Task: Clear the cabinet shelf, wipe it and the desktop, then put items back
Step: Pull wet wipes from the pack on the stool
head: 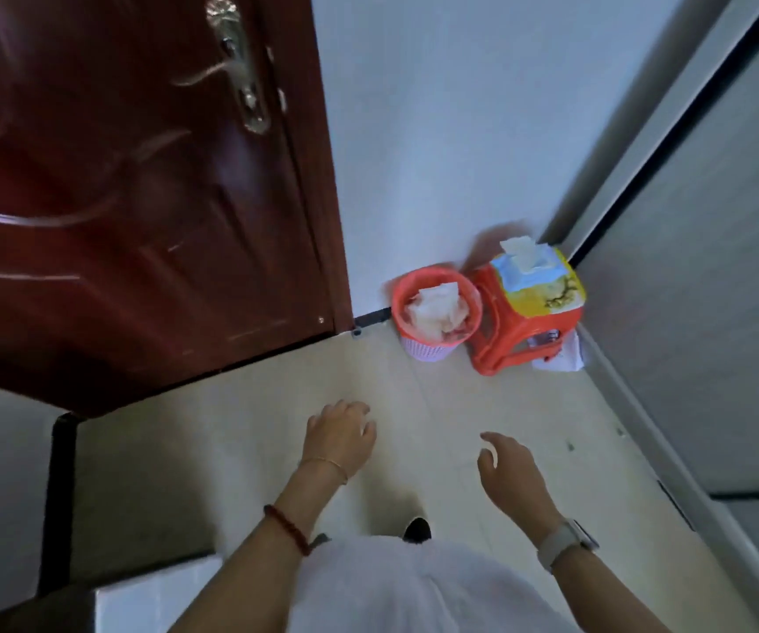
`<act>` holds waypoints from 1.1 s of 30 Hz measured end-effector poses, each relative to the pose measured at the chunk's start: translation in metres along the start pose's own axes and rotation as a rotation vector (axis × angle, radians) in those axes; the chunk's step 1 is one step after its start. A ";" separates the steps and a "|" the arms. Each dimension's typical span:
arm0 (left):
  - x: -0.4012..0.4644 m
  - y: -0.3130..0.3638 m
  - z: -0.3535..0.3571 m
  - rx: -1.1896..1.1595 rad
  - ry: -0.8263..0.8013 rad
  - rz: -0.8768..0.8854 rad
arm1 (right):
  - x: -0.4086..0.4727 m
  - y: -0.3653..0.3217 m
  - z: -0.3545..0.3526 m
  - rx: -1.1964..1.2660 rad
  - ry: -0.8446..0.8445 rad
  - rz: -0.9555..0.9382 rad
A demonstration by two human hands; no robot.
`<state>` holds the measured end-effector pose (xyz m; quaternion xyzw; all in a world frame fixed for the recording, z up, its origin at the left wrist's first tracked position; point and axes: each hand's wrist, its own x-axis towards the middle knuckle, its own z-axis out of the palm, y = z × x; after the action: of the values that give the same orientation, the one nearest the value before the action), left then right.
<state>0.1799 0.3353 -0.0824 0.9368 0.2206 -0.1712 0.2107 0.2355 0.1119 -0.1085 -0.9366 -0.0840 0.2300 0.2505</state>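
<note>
The left hand and right hand are hanging loose, holding nothing, maybe going for the wipes sitting handy on the stool.

We see the bin on the floor touching the stool on its right, in the corner; tissues sit on the stool, the door stands left.

Red door left; orange waste basket (crumpled paper inside) just beside red stool, tissue pack on top.
</note>
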 end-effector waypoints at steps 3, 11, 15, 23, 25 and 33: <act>0.057 0.068 -0.015 0.001 0.014 0.087 | 0.044 0.027 -0.040 0.024 0.048 0.063; 0.201 0.182 -0.020 0.050 -0.021 0.247 | 0.166 0.071 -0.103 0.125 0.089 0.190; 0.288 0.239 -0.026 0.043 -0.121 0.264 | 0.247 0.095 -0.140 0.142 0.094 0.262; 0.440 0.333 -0.021 -0.053 -0.208 0.221 | 0.403 0.126 -0.215 0.192 0.093 0.266; 0.468 0.348 -0.014 -0.046 -0.223 0.190 | 0.439 0.139 -0.221 0.202 0.061 0.261; 0.583 0.383 0.089 -0.276 -0.224 -0.024 | 0.579 0.216 -0.182 -0.025 -0.093 -0.089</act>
<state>0.8377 0.1812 -0.2772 0.8714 0.2282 -0.2449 0.3586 0.8407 0.0055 -0.3034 -0.9234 -0.1401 0.2606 0.2445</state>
